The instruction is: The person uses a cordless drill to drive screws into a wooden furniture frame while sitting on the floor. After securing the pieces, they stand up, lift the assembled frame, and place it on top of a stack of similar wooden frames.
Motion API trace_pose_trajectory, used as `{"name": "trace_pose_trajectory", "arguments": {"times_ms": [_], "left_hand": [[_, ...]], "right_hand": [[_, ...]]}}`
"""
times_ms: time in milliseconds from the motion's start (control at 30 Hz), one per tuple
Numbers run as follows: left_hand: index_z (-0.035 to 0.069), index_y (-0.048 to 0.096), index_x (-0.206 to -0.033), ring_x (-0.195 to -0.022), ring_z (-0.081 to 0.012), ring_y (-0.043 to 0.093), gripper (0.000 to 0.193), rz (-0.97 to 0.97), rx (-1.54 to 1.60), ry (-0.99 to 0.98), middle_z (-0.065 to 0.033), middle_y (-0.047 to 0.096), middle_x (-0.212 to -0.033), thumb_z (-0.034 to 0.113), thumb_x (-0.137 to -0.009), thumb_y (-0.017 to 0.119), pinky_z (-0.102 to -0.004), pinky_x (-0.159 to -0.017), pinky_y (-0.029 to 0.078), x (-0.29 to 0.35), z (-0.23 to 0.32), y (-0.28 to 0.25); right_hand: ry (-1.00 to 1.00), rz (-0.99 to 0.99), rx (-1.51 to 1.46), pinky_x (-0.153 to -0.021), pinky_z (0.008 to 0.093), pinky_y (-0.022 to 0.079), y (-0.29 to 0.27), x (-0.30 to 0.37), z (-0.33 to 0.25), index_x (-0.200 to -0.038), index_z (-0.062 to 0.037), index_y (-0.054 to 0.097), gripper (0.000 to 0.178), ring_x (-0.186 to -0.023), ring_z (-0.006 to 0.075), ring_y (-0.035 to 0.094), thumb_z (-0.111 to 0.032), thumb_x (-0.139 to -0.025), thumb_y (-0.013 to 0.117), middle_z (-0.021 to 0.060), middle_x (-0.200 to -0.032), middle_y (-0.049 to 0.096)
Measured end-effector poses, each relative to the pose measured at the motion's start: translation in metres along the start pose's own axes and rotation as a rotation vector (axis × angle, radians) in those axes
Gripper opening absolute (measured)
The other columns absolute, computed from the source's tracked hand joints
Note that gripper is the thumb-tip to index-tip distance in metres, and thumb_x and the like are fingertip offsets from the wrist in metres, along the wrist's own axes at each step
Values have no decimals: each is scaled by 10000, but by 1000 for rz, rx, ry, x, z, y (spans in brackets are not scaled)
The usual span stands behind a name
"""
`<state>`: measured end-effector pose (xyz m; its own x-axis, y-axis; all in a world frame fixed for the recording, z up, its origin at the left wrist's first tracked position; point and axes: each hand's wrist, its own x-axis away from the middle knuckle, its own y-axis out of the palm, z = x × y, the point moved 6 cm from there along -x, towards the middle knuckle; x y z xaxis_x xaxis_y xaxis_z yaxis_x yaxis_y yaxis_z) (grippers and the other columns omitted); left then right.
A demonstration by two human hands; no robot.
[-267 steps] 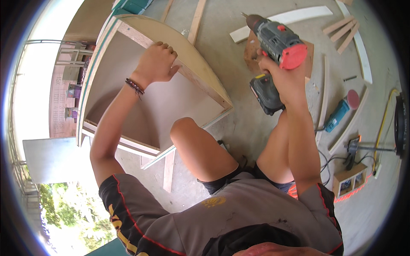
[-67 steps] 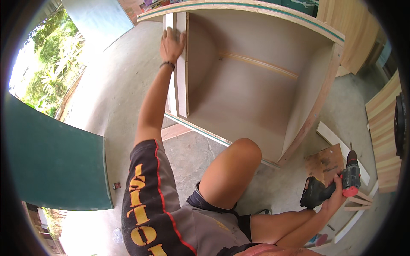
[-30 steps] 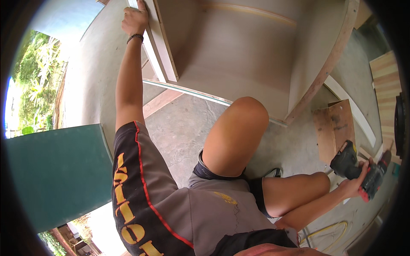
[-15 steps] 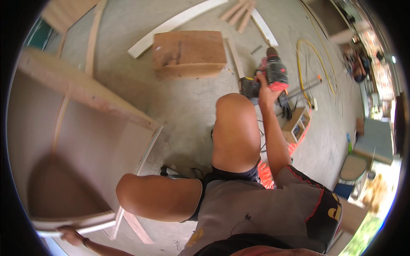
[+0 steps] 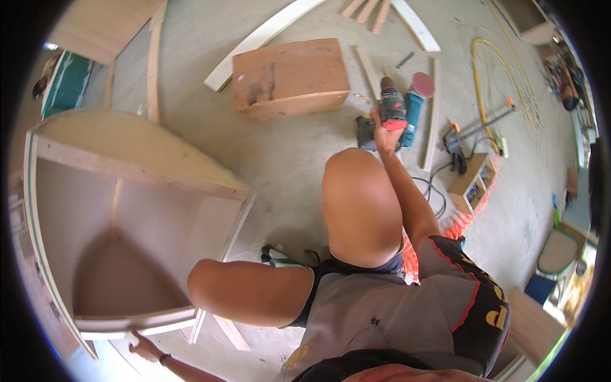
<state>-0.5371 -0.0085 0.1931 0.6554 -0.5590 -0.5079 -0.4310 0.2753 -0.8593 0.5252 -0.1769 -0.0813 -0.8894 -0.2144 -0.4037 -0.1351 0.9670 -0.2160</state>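
Note:
My right hand point(image 5: 386, 136) is wrapped around the grip of a black and red cordless drill point(image 5: 394, 109), held up over the floor beyond my right knee. The drill's chuck points away from me, and its black battery sits to the left of my hand. At the lower left, my left hand point(image 5: 147, 349) is at the near white edge point(image 5: 153, 329) of a wooden cabinet point(image 5: 143, 172), fingers apart. A fingertip reaches up to that edge; I cannot tell if it presses on it. The cabinet's hollow side faces up, with my shadow inside.
A brown wooden box point(image 5: 289, 76) stands ahead on the concrete. Beyond the drill lies a teal sander point(image 5: 415, 111) with a reddish disc. Wood strips point(image 5: 434, 114), a clamp point(image 5: 455, 148), a small wooden tray point(image 5: 474, 184), an orange coiled hose point(image 5: 461, 224) and a yellow hose point(image 5: 478, 83) lie to the right.
My view has swung left, bringing the sander into sight beside the drill. My left hand has slid rightward along the cabinet's near edge, its fingers loosened. The drill stays in my right hand.

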Motion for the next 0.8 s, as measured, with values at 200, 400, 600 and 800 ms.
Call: {"name": "trace_pose_trajectory", "arguments": {"times_ms": [200,400,600,800], "left_hand": [[186,512,-1421,-983,-264,711,704,178,145,274,-70,738,-1103,679,-923,577,-433,-688,538,27,72,-95],[102,698,-1113,-850,-210,703,428,280,322,708,-32,721,-974,501,-974,634,-397,-653,533,153,253,-222],[93,713,-1026,-877,-290,692,220,292,616,1081,-75,710,-987,281,-915,742,-389,-733,554,261,346,-291],[135,747,-966,-846,-243,713,221,180,735,1139,-50,737,-978,307,-835,795,-355,-696,578,283,357,-288]], "right_hand": [[-83,-19,1,-808,316,527,5,1,-4,-1387,-5,480,655,-871,162,635,-90,-835,822,77,-1037,659],[-37,-46,-38,-768,302,526,-9,11,15,-1244,-4,568,490,-821,150,626,-109,-842,827,61,-977,658],[94,-216,125,-899,360,503,5,13,56,-1123,4,646,453,-934,223,637,-186,-785,880,92,-1058,682],[223,-197,-5,-954,416,495,-43,33,89,-1211,15,620,410,-1012,249,618,-172,-877,768,119,-1206,654]]}}
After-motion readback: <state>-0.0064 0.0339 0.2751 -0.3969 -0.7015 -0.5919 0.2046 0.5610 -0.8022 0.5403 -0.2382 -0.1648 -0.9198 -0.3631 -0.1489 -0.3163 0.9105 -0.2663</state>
